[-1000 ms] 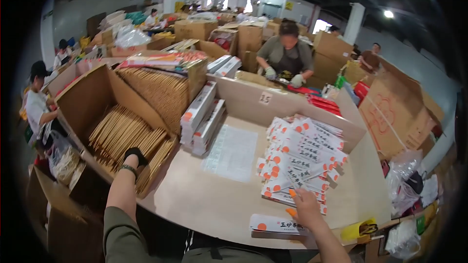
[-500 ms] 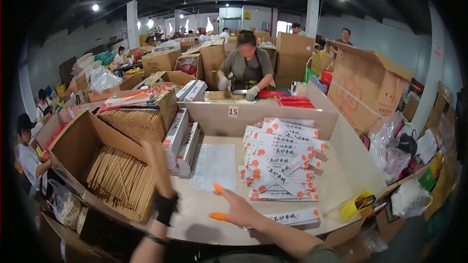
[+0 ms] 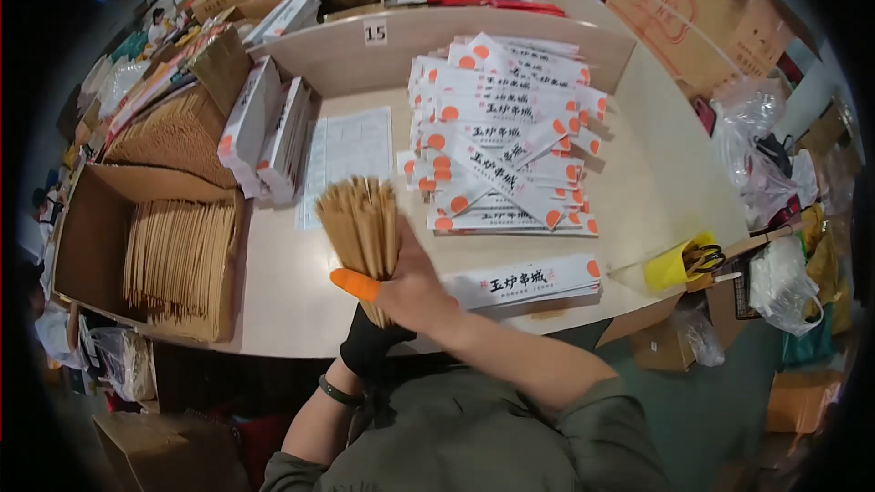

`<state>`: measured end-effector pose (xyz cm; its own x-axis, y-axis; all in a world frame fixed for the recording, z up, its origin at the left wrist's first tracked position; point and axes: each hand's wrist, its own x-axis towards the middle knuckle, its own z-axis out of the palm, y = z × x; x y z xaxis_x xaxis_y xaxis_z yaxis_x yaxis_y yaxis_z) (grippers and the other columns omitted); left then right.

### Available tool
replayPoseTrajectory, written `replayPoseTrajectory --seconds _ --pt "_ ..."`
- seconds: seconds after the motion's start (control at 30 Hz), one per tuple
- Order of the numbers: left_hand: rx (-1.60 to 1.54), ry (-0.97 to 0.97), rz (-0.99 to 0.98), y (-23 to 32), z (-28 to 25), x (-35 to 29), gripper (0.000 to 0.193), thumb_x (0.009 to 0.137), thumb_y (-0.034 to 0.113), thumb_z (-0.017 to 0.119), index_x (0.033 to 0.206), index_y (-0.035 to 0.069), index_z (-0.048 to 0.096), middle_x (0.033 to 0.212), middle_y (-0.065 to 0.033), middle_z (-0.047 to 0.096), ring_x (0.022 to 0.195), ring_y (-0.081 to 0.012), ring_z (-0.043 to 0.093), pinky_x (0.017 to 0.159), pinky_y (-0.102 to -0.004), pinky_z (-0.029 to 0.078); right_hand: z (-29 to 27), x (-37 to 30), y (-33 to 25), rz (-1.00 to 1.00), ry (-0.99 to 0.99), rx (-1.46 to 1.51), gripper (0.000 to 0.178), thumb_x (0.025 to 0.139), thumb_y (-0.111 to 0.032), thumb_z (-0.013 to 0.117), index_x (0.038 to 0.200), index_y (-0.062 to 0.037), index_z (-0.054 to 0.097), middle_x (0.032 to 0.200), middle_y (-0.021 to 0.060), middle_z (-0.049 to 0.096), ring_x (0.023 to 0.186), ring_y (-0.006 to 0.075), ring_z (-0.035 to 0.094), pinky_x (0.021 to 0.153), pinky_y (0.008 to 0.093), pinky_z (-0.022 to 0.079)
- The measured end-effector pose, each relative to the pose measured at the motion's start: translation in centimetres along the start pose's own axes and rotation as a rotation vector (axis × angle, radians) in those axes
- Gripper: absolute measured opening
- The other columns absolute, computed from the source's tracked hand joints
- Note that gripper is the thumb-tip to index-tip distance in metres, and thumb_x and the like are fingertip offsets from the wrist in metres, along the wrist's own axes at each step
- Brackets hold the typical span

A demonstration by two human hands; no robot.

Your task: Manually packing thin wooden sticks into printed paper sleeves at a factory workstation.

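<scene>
A thick bundle of thin brown sticks (image 3: 360, 223) stands roughly upright in front of me, its upper ends fanned out. My right hand (image 3: 410, 287), with orange covers on the fingertips, is wrapped round the bundle's right side, the thumb across its front. At the bundle's lower end is my left hand (image 3: 369, 342) in a black glove, gripping from below; most of its fingers are hidden. Just right of my hands lies a small stack of white printed paper sleeves (image 3: 529, 281) with orange dots. Beyond it is a larger, criss-crossed pile of such sleeves (image 3: 501, 132).
Left on the table, an open cardboard box (image 3: 77, 246) holds many similar brown sticks. White sleeve stacks (image 3: 251, 123) stand beside a printed sheet (image 3: 351, 150). A yellow holder (image 3: 674, 262) with scissors is at the right edge. Behind the low partition (image 3: 410, 36) a gloved person works.
My left hand has brought the bundle from beside the box to the middle, and my right hand has closed round it. The view has tilted down.
</scene>
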<state>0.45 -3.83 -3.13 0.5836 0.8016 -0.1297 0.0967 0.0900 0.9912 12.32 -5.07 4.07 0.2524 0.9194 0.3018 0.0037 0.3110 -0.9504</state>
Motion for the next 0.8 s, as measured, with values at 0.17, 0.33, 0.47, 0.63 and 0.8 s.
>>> replayPoseTrajectory --seconds 0.17,0.33,0.47,0.63,0.8 --pt "-0.462 0.106 -0.216 -0.4 -1.5 -1.5 0.037 0.081 0.008 0.069 0.115 0.005 0.055 0.088 -0.001 0.06 0.078 -0.0119 0.06 0.075 -0.028 0.05 -10.1 -3.6 -0.9 -0.199 -0.115 -0.758 0.052 0.075 -0.021 0.078 0.117 0.0012 0.055 0.11 0.0178 0.055 0.095 0.0293 0.058 0.083 0.0401 0.047" --pt "-0.643 0.105 -0.33 1.7 -1.2 -2.9 0.049 0.085 0.013 0.069 0.128 0.005 0.05 0.09 0.0034 0.056 0.083 -0.009 0.054 0.07 -0.0262 0.046 -11.9 -7.1 -0.7 -0.297 -0.433 -1.07 0.035 0.07 -0.011 0.074 0.102 0.0006 0.063 0.102 0.013 0.057 0.092 0.0301 0.056 0.075 0.0385 0.048" --pt "-0.608 0.113 -0.247 1.0 -1.1 -2.2 0.044 0.084 0.013 0.066 0.125 0.004 0.052 0.089 0.0017 0.056 0.08 -0.0083 0.052 0.067 -0.0235 0.042 -11.6 -7.7 1.8 -0.41 -0.442 -1.291 0.029 0.069 -0.004 0.067 0.097 0.0018 0.063 0.098 0.0122 0.056 0.091 0.0281 0.057 0.072 0.0358 0.048" --pt "-0.301 0.201 -0.165 1.0 -2.0 -1.7 0.03 0.075 0.007 0.066 0.104 0.003 0.061 0.083 -0.0004 0.058 0.073 -0.009 0.053 0.061 -0.022 0.041 -12.3 -8.2 2.7 -0.473 -0.409 -1.211 0.025 0.071 -0.005 0.067 0.094 0.0017 0.064 0.091 0.0097 0.057 0.083 0.0263 0.058 0.069 0.0355 0.049" --pt "-0.17 0.429 -0.175 -0.2 -2.4 -1.8 0.021 0.067 0.003 0.061 0.088 0.004 0.062 0.08 -0.0028 0.061 0.068 -0.0096 0.056 0.055 -0.0199 0.04 -13.3 -7.8 3.4 -0.44 -0.307 -1.018 0.021 0.07 -0.008 0.073 0.089 -0.0021 0.066 0.084 0.0069 0.058 0.074 0.0244 0.059 0.061 0.0344 0.049"
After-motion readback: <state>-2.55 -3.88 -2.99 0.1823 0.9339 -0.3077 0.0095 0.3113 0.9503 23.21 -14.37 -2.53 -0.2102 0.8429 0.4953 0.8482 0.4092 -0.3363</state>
